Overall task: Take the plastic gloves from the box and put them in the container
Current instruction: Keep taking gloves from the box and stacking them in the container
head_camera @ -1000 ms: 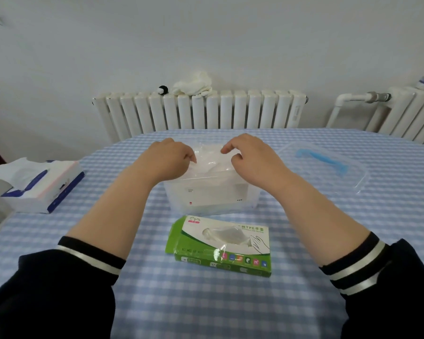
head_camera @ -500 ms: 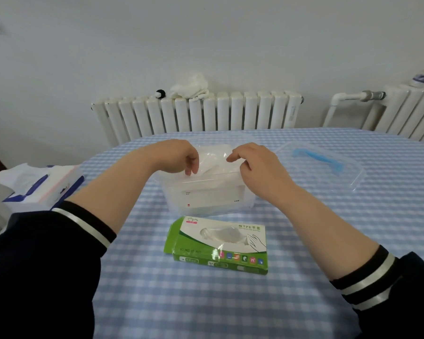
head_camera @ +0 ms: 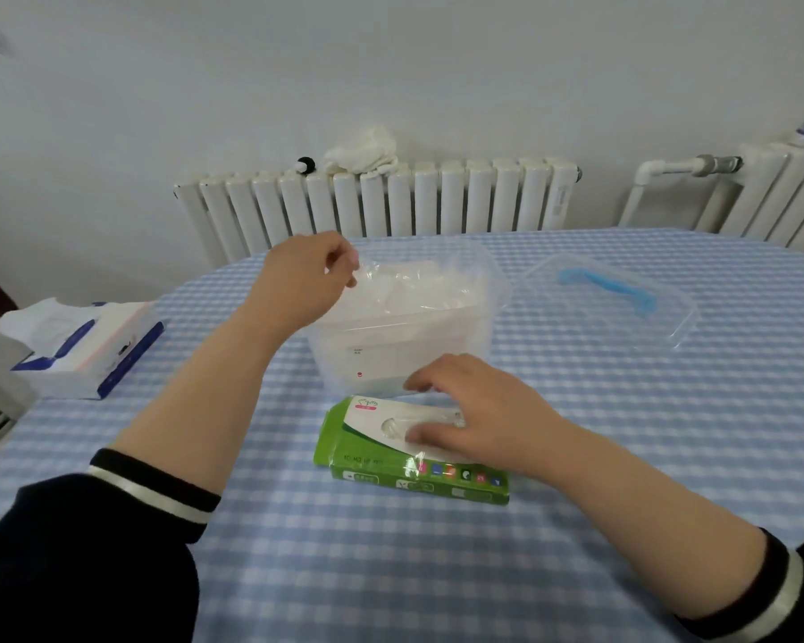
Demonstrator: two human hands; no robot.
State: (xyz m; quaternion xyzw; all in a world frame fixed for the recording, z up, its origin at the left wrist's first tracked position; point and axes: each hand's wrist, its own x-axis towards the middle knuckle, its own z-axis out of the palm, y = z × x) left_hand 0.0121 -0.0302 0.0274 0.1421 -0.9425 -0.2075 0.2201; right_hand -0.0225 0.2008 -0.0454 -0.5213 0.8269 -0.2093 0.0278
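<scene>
The left hand pinches the edge of a clear glove over the container, where a heap of gloves lies. The right hand rests on the green box, its grip curled at the box's opening, pinching the glove film there. The box lies on the counter just before the container. Its print is too blurred to read. One lid with a blue handle lies to the right; one tissue pack to the left.

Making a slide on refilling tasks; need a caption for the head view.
Left hand holds a plastic glove over the clear container; right hand reaches the green glove box.
</scene>
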